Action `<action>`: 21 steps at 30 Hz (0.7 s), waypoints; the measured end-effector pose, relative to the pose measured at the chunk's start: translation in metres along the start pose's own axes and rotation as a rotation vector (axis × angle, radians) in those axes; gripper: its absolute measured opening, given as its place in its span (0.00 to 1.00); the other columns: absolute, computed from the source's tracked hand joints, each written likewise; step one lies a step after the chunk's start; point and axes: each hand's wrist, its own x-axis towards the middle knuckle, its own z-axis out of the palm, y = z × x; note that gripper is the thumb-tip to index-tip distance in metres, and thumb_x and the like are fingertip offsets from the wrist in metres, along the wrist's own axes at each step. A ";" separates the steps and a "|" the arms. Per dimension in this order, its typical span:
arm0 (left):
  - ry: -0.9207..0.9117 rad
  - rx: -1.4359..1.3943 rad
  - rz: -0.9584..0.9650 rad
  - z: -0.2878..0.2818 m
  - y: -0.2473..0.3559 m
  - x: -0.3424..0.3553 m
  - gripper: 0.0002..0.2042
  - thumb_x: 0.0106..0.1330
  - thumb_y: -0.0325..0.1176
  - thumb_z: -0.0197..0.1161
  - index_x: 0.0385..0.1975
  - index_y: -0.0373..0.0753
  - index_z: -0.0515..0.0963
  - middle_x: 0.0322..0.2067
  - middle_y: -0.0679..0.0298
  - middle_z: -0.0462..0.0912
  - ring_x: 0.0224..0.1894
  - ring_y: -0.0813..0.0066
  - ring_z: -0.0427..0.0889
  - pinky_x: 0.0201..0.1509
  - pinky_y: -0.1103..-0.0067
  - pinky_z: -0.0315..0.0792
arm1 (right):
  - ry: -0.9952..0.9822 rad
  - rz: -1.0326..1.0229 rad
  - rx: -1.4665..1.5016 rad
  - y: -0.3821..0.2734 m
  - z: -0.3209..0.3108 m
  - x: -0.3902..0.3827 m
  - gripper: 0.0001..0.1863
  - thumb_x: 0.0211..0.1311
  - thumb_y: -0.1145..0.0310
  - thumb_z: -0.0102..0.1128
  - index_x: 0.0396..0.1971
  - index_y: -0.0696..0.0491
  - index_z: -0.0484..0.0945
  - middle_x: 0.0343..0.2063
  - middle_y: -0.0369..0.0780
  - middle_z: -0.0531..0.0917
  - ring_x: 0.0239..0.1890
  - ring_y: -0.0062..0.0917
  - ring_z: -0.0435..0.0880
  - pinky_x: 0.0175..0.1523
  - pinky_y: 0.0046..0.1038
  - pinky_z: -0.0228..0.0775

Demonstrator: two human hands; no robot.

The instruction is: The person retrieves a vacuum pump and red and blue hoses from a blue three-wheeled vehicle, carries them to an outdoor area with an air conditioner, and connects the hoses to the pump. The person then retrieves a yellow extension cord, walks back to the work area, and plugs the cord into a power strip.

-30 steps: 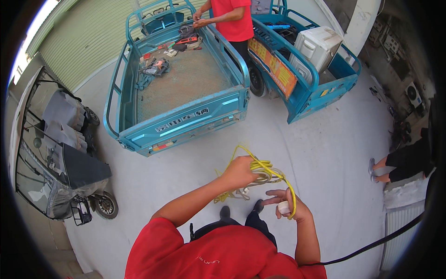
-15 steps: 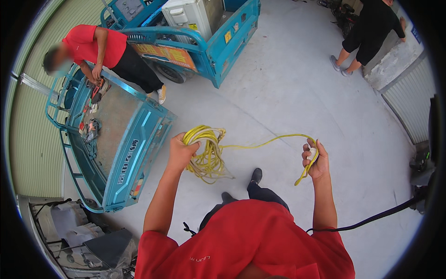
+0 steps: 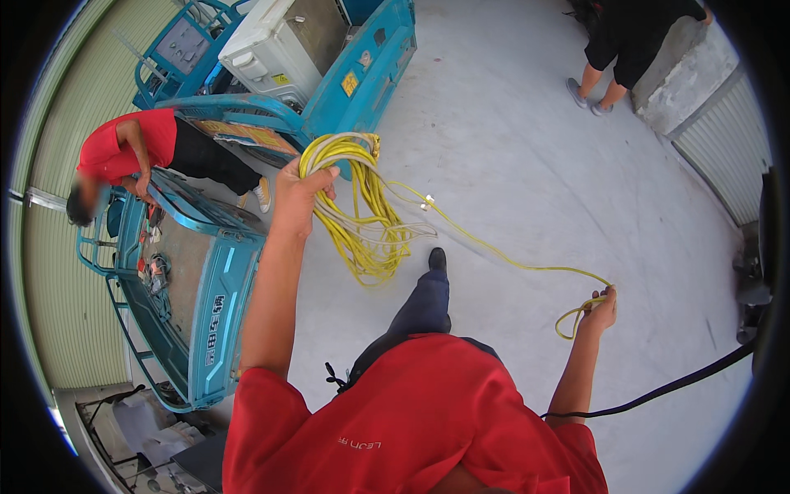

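Observation:
At upper centre left, my left hand [image 3: 304, 196] is closed around a bundled coil of yellow cable [image 3: 360, 218], with some paler grey-white strands in it. The coil's loops hang down from my fist. One strand runs off the coil to the right, carrying a small white piece [image 3: 427, 202], too small to make out. That strand sags across to my right hand [image 3: 605, 309], held far out to the right. My right fingers are pinched on the yellow cable, and a short loop of it dangles beside them.
A blue cargo tricycle bed [image 3: 216, 329] stands at left, tools and rags inside. A person in a red shirt [image 3: 136, 148] leans over it. Behind, another blue cargo bed [image 3: 362, 78] carries a white boxy unit [image 3: 267, 62]. A person in black [image 3: 629, 41] stands far right. A black cord [image 3: 658, 385] crosses lower right.
My left hand has lifted the coil up and forward. My right hand has moved outward right and lower, drawing the strand longer. The white piece, earlier in my right hand, now sits near the coil.

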 end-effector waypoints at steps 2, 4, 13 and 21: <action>-0.031 0.097 0.012 0.008 0.008 0.009 0.10 0.59 0.22 0.71 0.39 0.33 0.81 0.28 0.66 0.82 0.29 0.78 0.80 0.37 0.78 0.74 | 0.139 0.016 -0.003 -0.008 -0.009 0.006 0.16 0.67 0.55 0.68 0.40 0.52 0.79 0.37 0.32 0.80 0.38 0.21 0.82 0.29 0.24 0.64; -0.218 0.240 0.142 0.015 0.014 0.016 0.10 0.59 0.20 0.70 0.40 0.33 0.82 0.31 0.67 0.83 0.33 0.80 0.80 0.39 0.78 0.74 | 0.031 -0.056 0.093 -0.019 -0.016 0.010 0.14 0.66 0.57 0.70 0.39 0.51 0.79 0.36 0.32 0.80 0.39 0.21 0.82 0.30 0.25 0.66; -0.598 0.732 0.407 0.044 0.028 0.040 0.11 0.51 0.13 0.65 0.34 0.31 0.77 0.30 0.59 0.79 0.36 0.65 0.78 0.42 0.74 0.72 | -0.175 0.079 0.473 -0.075 -0.031 -0.005 0.11 0.68 0.60 0.68 0.37 0.49 0.76 0.29 0.32 0.78 0.38 0.21 0.80 0.32 0.25 0.69; -0.803 1.069 0.636 0.065 0.037 0.079 0.16 0.43 0.13 0.57 0.33 0.34 0.81 0.35 0.59 0.83 0.49 0.53 0.78 0.51 0.63 0.70 | 0.090 -0.065 0.079 -0.104 -0.016 -0.053 0.12 0.68 0.57 0.68 0.36 0.49 0.77 0.27 0.31 0.76 0.28 0.16 0.78 0.25 0.22 0.66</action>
